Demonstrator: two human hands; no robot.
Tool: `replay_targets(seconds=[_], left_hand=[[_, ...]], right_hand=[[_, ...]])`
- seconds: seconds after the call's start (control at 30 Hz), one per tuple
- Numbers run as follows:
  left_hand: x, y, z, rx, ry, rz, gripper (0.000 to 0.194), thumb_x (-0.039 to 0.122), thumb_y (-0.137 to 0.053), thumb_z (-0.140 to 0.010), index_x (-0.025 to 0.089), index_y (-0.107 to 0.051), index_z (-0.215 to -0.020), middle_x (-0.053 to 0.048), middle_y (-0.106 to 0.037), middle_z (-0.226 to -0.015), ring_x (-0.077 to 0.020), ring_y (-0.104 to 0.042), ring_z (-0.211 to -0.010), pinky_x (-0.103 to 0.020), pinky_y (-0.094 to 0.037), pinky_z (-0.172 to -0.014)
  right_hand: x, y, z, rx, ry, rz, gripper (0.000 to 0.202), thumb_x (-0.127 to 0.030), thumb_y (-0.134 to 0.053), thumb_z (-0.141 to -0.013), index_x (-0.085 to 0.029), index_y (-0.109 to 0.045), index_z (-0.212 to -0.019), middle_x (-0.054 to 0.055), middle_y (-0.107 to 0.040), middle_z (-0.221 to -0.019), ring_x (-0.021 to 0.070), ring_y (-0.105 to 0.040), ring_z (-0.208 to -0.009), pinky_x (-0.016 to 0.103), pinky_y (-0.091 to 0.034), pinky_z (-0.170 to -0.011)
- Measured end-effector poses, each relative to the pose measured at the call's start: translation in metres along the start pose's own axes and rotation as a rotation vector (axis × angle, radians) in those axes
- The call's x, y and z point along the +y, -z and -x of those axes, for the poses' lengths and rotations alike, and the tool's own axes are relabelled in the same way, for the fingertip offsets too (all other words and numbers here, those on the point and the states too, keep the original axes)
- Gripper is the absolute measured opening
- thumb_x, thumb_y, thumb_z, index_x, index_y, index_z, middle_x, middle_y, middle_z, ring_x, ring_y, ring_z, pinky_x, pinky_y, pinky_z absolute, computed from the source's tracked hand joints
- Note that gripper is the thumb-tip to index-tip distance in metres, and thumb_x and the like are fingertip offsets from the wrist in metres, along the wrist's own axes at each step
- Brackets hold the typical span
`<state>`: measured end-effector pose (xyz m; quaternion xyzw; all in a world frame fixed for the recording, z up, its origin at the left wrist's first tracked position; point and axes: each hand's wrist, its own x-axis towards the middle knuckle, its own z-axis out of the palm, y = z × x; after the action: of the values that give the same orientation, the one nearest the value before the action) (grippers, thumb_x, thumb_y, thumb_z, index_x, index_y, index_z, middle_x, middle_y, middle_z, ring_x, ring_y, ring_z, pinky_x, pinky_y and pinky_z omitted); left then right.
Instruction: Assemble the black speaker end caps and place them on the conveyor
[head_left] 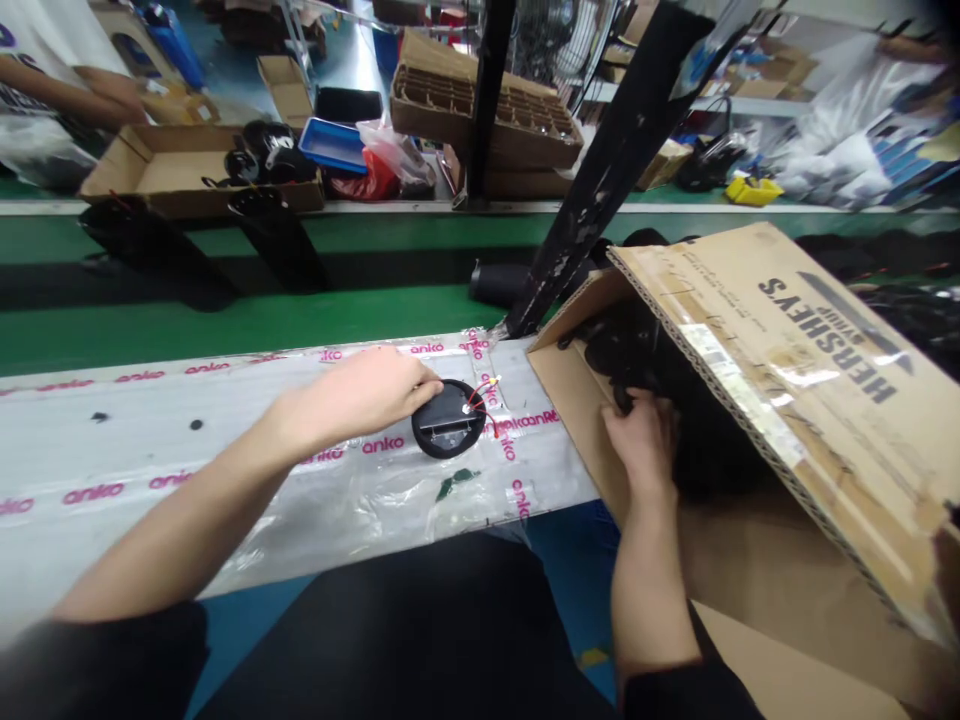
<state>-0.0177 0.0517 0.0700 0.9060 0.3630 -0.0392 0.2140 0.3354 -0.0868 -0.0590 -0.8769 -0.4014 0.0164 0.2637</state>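
A round black plastic base (448,436) with red wires and a rectangular recess lies on the plastic-covered bench. My left hand (379,390) is closed at its upper left rim, thumb against the edge; the other fingertips are hidden behind the hand. Inside the tilted cardboard box (574,425), my right hand (641,435) has its fingers closed round a small black part (622,398). Its full shape is lost among the other dark pieces there.
Taped plastic with pink lettering covers the bench (300,500). A black post (600,150) slants up beside the box. Beyond lies a green conveyor (375,300) with black cylinders (277,235). Another person's arm (82,95) shows at far left.
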Motion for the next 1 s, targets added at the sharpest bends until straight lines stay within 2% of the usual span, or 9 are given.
replay_targets(seconds=[0.1, 0.17, 0.23, 0.3, 0.43, 0.57, 0.7, 0.83, 1.0], left_hand=[[-0.005, -0.032, 0.021, 0.192, -0.036, 0.274, 0.049, 0.057, -0.056, -0.106, 0.03, -0.064, -0.146, -0.009, -0.076, -0.139, -0.0335, -0.075, -0.122, -0.043, -0.059, -0.096], [-0.005, -0.056, 0.028, 0.256, -0.122, 0.404, 0.087, 0.063, -0.082, -0.086, 0.029, -0.047, -0.159, -0.014, -0.06, -0.158, -0.0364, -0.066, -0.137, -0.047, -0.059, -0.107], [-0.005, -0.076, 0.029, 0.322, -0.187, 0.461, 0.098, 0.054, -0.093, -0.078, 0.029, -0.042, -0.158, -0.016, -0.056, -0.159, -0.0366, -0.062, -0.142, -0.05, -0.057, -0.114], [-0.005, -0.086, 0.027, 0.389, -0.21, 0.475, 0.085, 0.04, -0.089, -0.081, 0.029, -0.044, -0.152, -0.014, -0.06, -0.15, -0.0345, -0.063, -0.139, -0.051, -0.056, -0.116], [-0.012, -0.075, 0.027, 0.394, -0.24, 0.424, 0.071, 0.025, -0.081, -0.082, 0.027, -0.047, -0.145, -0.013, -0.062, -0.144, -0.0325, -0.064, -0.136, -0.051, -0.056, -0.116], [-0.015, -0.055, 0.031, 0.327, -0.209, 0.357, 0.066, 0.034, -0.082, -0.088, 0.027, -0.05, -0.145, -0.015, -0.052, -0.159, -0.0346, -0.054, -0.15, -0.052, -0.051, -0.123], [-0.004, -0.056, 0.023, 0.466, -0.196, 0.334, 0.031, 0.036, -0.077, -0.096, 0.024, -0.066, -0.122, -0.012, -0.065, -0.144, -0.0314, -0.064, -0.138, -0.051, -0.053, -0.117], [0.01, -0.064, 0.012, 0.602, -0.231, 0.322, 0.025, 0.029, -0.08, -0.094, 0.023, -0.068, -0.115, -0.009, -0.078, -0.124, -0.0289, -0.072, -0.12, -0.052, -0.054, -0.111], [0.019, -0.068, 0.011, 0.645, -0.203, 0.257, 0.03, 0.026, -0.078, -0.094, 0.024, -0.067, -0.121, -0.007, -0.081, -0.12, -0.0298, -0.073, -0.125, -0.06, -0.038, -0.126]], right_hand=[[0.021, -0.012, -0.005, -0.008, -0.032, 0.049, 0.029, -0.029, -0.06, -0.087, -0.013, -0.073, -0.107, 0.028, -0.067, -0.113, 0.0426, -0.058, -0.116, 0.061, -0.044, -0.102], [0.02, -0.019, -0.002, -0.021, 0.001, 0.039, 0.022, -0.031, -0.058, -0.09, -0.017, -0.072, -0.099, 0.025, -0.067, -0.111, 0.04, -0.058, -0.112, 0.058, -0.044, -0.102], [0.009, -0.024, 0.004, -0.06, 0.068, 0.004, 0.018, -0.036, -0.061, -0.09, -0.02, -0.07, -0.093, 0.019, -0.068, -0.107, 0.0357, -0.061, -0.104, 0.053, -0.048, -0.1], [-0.008, -0.027, 0.015, -0.161, 0.177, -0.057, 0.02, -0.041, -0.064, -0.091, -0.021, -0.069, -0.089, 0.014, -0.069, -0.101, 0.0314, -0.065, -0.095, 0.047, -0.052, -0.093], [-0.044, -0.035, 0.048, -0.429, 0.446, -0.168, 0.016, -0.036, -0.064, -0.098, -0.023, -0.07, -0.093, 0.01, -0.071, -0.101, 0.0293, -0.069, -0.097, 0.043, -0.056, -0.091], [-0.066, -0.038, 0.068, -0.584, 0.673, -0.226, 0.009, -0.027, -0.068, -0.097, -0.025, -0.071, -0.105, 0.01, -0.069, -0.124, 0.0302, -0.067, -0.122, 0.045, -0.056, -0.106], [-0.084, -0.034, 0.064, -0.427, 0.556, -0.076, 0.047, -0.049, -0.079, -0.091, -0.025, -0.066, -0.129, 0.016, -0.061, -0.135, 0.0394, -0.062, -0.13, 0.054, -0.056, -0.106], [-0.103, -0.036, 0.055, -0.557, 0.429, 0.175, 0.083, -0.07, -0.07, -0.091, -0.019, -0.051, -0.155, 0.023, -0.061, -0.134, 0.0441, -0.071, -0.113, 0.058, -0.059, -0.093], [-0.098, -0.04, 0.043, -0.68, 0.77, 0.083, 0.068, -0.018, -0.068, -0.091, -0.032, -0.053, -0.157, 0.015, -0.058, -0.154, 0.0405, -0.059, -0.137, 0.056, -0.059, -0.104]])
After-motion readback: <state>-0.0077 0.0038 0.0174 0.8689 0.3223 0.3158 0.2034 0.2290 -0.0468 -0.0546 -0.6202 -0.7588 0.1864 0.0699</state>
